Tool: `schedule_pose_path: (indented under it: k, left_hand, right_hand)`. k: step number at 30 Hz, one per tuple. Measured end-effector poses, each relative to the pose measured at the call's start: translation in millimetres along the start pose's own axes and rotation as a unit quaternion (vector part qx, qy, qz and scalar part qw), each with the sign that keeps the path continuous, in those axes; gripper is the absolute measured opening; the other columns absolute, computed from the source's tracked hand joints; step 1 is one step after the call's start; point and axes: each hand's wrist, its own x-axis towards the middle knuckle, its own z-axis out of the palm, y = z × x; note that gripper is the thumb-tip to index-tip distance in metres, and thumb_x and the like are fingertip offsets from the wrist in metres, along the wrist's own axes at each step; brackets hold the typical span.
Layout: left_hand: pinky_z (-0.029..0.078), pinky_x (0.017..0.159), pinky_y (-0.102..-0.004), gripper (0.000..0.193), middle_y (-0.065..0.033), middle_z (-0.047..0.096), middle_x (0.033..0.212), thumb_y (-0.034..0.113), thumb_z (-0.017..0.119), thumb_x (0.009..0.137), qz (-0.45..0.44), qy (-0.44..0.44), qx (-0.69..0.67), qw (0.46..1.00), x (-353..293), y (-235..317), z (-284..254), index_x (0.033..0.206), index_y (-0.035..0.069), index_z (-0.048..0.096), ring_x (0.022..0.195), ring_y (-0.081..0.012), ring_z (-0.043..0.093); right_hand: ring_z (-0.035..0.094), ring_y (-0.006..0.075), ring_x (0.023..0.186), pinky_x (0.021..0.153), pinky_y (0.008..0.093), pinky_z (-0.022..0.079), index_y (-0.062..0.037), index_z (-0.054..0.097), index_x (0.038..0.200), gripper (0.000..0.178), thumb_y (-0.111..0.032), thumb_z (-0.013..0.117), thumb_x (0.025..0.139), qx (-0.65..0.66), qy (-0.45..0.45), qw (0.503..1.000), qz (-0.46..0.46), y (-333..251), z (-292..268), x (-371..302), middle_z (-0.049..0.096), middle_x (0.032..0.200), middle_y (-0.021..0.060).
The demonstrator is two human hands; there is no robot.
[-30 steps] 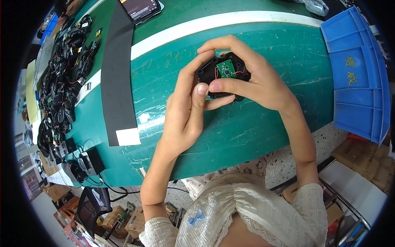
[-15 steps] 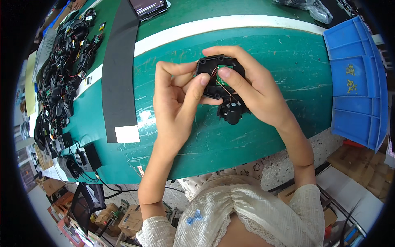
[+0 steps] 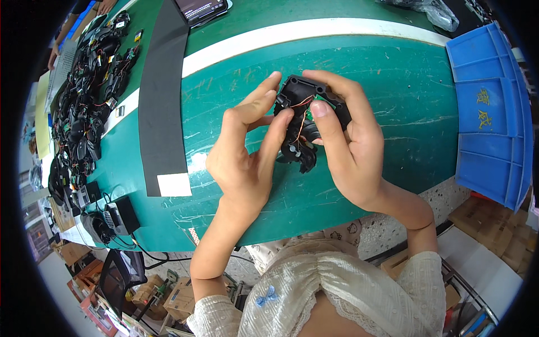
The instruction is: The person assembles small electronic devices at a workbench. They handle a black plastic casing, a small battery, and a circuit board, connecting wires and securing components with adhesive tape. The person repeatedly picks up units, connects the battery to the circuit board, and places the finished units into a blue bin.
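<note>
Above the green table I hold an open black plastic housing with a small green circuit board inside. Thin red and brown wires run across it, and a rounded black part hangs at its lower end. My right hand grips the housing's right side, the thumb lying over the board. My left hand is at the left edge, thumb and a finger closed around a small black piece there, the index finger stretched out above. The fingers behind the housing are partly hidden.
A heap of wired black parts covers the table's left side, beside a dark grey strip. A phone lies at the far edge. Blue plastic bins stand at the right. A black power box sits near left.
The housing has tilted and turned in my hands, its lower part swinging left. My right hand has moved slightly lower, and my left index finger has straightened upward.
</note>
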Motion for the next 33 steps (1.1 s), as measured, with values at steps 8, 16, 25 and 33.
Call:
schedule_pose_path:
  k: [8, 16, 25, 33]
  left_hand:
    - [0.052, 0.082, -0.03, 0.017, -0.0242, 0.06, 0.104, -0.006, 0.06, 0.08, -0.125, -0.042, -0.122, 0.984, 7, 10, -6, 0.094, -0.006, 0.051, 0.1, -0.0261, 0.06]
    - [0.051, 0.084, -0.0285, 0.015, -0.0216, 0.061, 0.104, -0.004, 0.06, 0.081, -0.182, -0.067, -0.091, 0.977, 11, 17, -11, 0.094, -0.005, 0.052, 0.097, -0.0203, 0.061]
    - [0.052, 0.082, -0.0294, 0.009, -0.0186, 0.063, 0.099, -0.005, 0.06, 0.08, -0.163, -0.06, -0.127, 0.977, 8, 7, -13, 0.088, -0.006, 0.055, 0.099, -0.0229, 0.06]
    - [0.045, 0.092, -0.033, 0.011, -0.0187, 0.063, 0.103, -0.003, 0.063, 0.079, -0.14, -0.064, -0.214, 0.965, 11, -4, -11, 0.085, -0.004, 0.054, 0.113, -0.0255, 0.051]
  right_hand:
    - [0.058, 0.0139, 0.092, 0.073, 0.0246, 0.05, 0.0057, 0.044, 0.12, 0.031, -0.002, 0.047, 0.09, -0.128, -0.02, 0.984, -0.125, 6, -1, -3, 0.055, 0.111, 0.0138]
    - [0.065, 0.0256, 0.078, 0.059, 0.0298, 0.053, 0.0017, 0.047, 0.118, 0.043, 0.009, 0.054, 0.076, -0.204, 0.014, 0.952, -0.23, 17, 3, 2, 0.061, 0.099, 0.0163]
    - [0.065, 0.0279, 0.08, 0.063, 0.0319, 0.054, 0.0022, 0.048, 0.116, 0.04, 0.009, 0.054, 0.077, -0.2, -0.002, 0.947, -0.251, 17, 1, 6, 0.062, 0.096, 0.0171]
    - [0.064, 0.0219, 0.076, 0.063, 0.0278, 0.051, 0.0023, 0.048, 0.115, 0.03, 0.003, 0.051, 0.085, -0.127, -0.01, 0.973, -0.192, 13, -3, 6, 0.061, 0.096, 0.0159]
